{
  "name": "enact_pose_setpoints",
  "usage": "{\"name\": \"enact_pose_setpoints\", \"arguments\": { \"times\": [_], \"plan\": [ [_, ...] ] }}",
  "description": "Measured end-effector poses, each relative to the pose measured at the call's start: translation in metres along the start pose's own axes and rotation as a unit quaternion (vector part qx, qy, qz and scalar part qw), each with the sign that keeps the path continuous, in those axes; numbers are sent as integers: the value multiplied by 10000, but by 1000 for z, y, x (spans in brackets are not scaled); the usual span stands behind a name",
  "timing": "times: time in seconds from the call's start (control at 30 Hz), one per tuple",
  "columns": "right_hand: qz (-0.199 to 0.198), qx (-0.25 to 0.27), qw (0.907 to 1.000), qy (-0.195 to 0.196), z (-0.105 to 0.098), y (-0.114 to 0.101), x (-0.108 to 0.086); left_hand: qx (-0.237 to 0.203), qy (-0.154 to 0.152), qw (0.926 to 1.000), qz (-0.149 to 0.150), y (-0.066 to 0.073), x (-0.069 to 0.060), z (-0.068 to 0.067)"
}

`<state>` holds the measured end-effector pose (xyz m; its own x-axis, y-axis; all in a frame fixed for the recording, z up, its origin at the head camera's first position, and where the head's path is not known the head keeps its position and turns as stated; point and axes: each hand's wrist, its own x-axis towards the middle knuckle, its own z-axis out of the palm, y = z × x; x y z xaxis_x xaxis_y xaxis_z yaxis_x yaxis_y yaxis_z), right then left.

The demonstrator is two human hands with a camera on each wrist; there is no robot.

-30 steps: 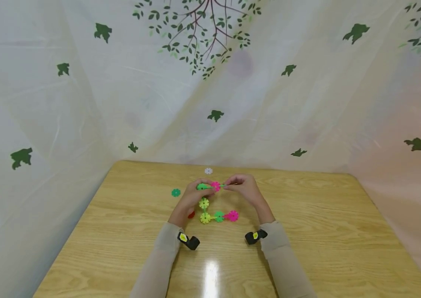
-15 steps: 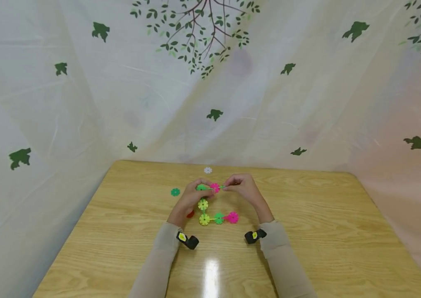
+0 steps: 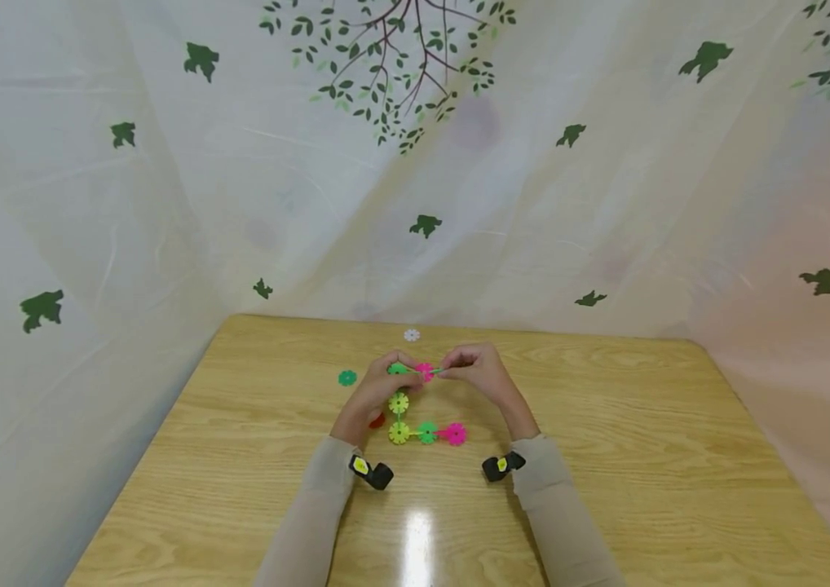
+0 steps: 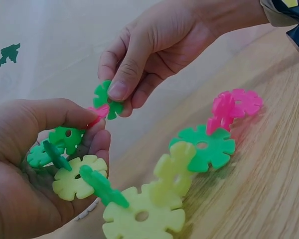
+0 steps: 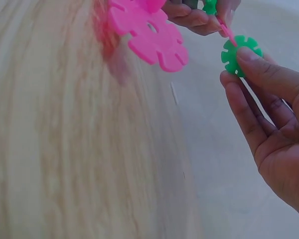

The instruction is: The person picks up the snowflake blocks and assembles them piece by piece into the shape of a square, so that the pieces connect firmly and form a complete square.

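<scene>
Above the table, my left hand [image 3: 369,395] pinches a pink notched flower-shaped disc [image 3: 425,372] between thumb and finger. That disc belongs to a chain of interlocking plastic discs. Part of the chain, with green discs [image 4: 67,139], lies against the left palm. From there it runs through a yellow disc [image 3: 399,403] and another yellow disc [image 3: 399,433], then a green one [image 3: 427,432], to a pink end disc [image 3: 456,434]. My right hand [image 3: 487,377] pinches a green disc [image 5: 231,56], its edge meeting the held pink disc. Whether their notches are fully interlocked, I cannot tell.
Loose on the wooden table [image 3: 606,456] are a white disc [image 3: 412,335] near the back edge and a teal disc [image 3: 346,377] left of the left hand. A red disc [image 3: 377,421] is partly hidden by the left wrist. A patterned curtain [image 3: 496,269] hangs behind.
The lower end of the chain has swung slightly left and nearer to me. Right-hand fingers with the green disc have come a little closer to the pink disc.
</scene>
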<state>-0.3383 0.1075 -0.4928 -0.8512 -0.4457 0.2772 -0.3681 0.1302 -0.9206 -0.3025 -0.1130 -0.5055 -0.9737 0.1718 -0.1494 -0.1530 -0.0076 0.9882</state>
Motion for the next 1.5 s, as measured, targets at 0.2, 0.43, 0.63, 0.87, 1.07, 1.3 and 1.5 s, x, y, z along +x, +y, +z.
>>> {"name": "enact_pose_setpoints", "arguments": {
  "times": [0.2,0.43,0.63,0.87,1.07,1.3,1.5],
  "plan": [
    [49,-205,9998,-41,2,0,2,86,-79,9999,-25,-2,2,-4],
    [449,-471,9973,-343,0,-8,3,-33,-300,9994,-144,0,1,-6],
    [710,-716,9942,-380,-10,-13,2,125,-388,9991,-144,1,1,-7],
    [616,-955,9927,-410,-23,-15,20,100,-410,9990,-110,0,2,-5],
    [551,-1248,9888,-613,-24,-16,42,113,-333,9992,-171,-1,3,-4],
    [23,-1626,9820,-956,-17,2,65,96,-369,9992,-109,-2,4,-5],
    [31,-1920,9729,-1287,-12,11,77,104,-465,9987,-161,-3,4,-5]
  ]
}}
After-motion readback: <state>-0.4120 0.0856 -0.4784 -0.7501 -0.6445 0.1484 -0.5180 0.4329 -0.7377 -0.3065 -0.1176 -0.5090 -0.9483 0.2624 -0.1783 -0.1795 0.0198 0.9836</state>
